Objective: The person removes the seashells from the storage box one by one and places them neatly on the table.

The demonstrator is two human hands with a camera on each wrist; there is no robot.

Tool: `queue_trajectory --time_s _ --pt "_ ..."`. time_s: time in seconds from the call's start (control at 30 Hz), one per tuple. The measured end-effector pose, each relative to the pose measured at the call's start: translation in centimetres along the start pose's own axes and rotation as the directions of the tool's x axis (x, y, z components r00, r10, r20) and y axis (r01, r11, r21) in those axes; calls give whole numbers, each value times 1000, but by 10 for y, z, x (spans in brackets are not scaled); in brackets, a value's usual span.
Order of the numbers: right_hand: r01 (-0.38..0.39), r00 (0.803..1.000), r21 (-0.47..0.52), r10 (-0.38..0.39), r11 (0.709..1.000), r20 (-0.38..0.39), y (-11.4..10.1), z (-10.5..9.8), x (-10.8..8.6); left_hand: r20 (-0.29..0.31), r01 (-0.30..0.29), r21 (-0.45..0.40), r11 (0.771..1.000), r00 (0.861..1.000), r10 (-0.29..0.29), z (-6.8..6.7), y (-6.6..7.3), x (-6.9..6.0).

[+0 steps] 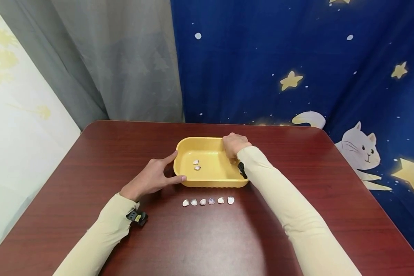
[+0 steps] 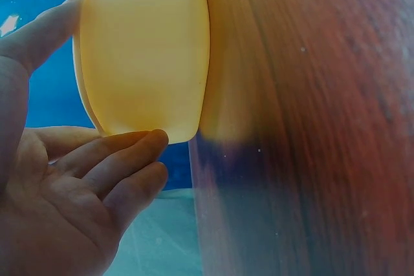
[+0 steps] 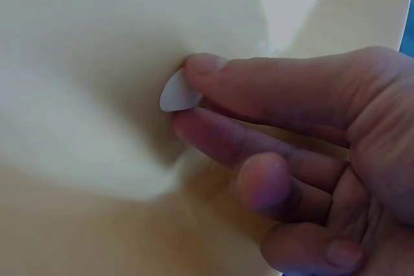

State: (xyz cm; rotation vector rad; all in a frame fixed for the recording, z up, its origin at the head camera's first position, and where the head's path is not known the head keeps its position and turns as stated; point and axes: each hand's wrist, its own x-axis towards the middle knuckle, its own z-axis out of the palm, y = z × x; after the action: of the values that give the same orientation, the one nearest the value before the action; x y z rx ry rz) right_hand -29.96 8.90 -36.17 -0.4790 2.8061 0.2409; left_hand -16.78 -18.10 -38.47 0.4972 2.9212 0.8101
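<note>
A yellow plastic tray [image 1: 214, 183] sits on the table. My left hand [image 1: 153, 178] rests against its left end, thumb on the front rim; in the left wrist view, the fairly straight fingers [image 2: 132, 163] touch the outer wall. My right hand [image 1: 235, 145] reaches into the tray's right side. Thumb and index finger pinch a small white seashell [image 3: 178, 93] there, seen in the right wrist view; in the head view the hand hides it. Two other small seashells [image 1: 197, 168] lie in the tray's left half.
Several seashells [image 1: 211, 201] form a row on the dark red wooden table [image 1: 193, 237], just in front of the tray. Behind the table's far edge hang a grey curtain [image 1: 138, 69] and a blue star-patterned curtain [image 1: 241, 76]. A pale wall [image 1: 17, 145] stands at the left.
</note>
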Motion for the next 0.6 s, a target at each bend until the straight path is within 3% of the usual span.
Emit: queue_trajectory --time_s 0.4,0.6 --pt "84 995 51 -87 995 56 -2 -6 -6 -8 -6 3 1000 1000 6 -1 1 0" --pt "76 996 30 -78 997 47 -1 -10 -10 -11 -12 -7 1000 1000 12 0 1 -1"
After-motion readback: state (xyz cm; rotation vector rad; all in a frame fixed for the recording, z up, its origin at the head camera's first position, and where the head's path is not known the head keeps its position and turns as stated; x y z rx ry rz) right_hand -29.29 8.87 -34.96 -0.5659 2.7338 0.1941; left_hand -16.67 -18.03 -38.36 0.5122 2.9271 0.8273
